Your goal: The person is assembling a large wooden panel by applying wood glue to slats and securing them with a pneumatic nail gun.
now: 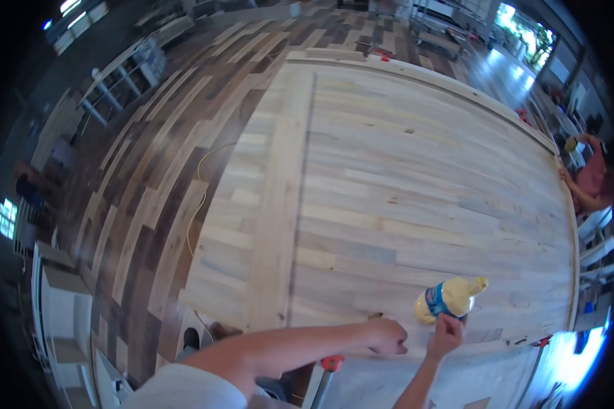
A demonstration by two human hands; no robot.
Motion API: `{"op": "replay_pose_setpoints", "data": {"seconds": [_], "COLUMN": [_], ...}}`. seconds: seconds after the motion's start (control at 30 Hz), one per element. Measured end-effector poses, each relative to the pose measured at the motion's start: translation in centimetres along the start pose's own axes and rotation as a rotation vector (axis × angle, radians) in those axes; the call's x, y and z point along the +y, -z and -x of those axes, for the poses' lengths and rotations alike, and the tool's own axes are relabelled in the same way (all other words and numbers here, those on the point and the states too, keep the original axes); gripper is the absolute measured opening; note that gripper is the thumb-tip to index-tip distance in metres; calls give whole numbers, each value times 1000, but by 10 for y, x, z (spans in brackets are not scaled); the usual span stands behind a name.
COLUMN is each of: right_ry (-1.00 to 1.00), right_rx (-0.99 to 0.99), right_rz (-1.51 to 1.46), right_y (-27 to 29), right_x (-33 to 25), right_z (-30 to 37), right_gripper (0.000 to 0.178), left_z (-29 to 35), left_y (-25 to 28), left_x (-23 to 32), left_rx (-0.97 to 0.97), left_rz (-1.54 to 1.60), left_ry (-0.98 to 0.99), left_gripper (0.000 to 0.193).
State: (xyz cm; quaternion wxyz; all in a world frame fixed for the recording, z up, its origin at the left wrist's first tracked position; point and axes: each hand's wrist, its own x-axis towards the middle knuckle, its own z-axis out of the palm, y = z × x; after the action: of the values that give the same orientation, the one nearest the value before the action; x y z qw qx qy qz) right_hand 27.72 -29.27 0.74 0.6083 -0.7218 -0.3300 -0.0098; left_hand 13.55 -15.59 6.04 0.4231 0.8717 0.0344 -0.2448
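Note:
A large pale wooden panel (402, 198) of many joined strips lies before me. Close to its near edge, my right hand (448, 334) is closed at the label of a plastic glue bottle (433, 305). Pale yellow glue fills this bottle, which has a blue label and leans with its yellow nozzle toward the upper right. Just left of it, my left hand (387, 336) is curled closed over the near edge; what it holds, if anything, is hidden. Below that hand, a bar clamp (331, 365) with a red end sits at the edge.
A long board (276, 191) crosses the panel's left part. Wooden strips (450, 85) run along the far edge. A yellow cord (201, 198) trails over the plank floor (143, 204) at left. Another person (593, 177) stands at the right edge. White shelving (65, 320) stands lower left.

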Motion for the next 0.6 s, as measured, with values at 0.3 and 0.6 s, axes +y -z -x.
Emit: {"op": "replay_pose_setpoints", "data": {"seconds": [0.3,0.6], "right_ry": [-274,-572], "right_rx": [-310,-674], "right_rz": [-520,-481], "right_y": [-126,-370], "right_x": [-200,-368], "right_z": [174,358], "right_gripper": [38,100], "left_z": [293,548], "left_y": [-64,-144], "left_x": [-53,-198], "left_rx": [952,1152], "left_rz": [468,768], "left_ry": [-56,-131], "left_gripper": [77,85]}}
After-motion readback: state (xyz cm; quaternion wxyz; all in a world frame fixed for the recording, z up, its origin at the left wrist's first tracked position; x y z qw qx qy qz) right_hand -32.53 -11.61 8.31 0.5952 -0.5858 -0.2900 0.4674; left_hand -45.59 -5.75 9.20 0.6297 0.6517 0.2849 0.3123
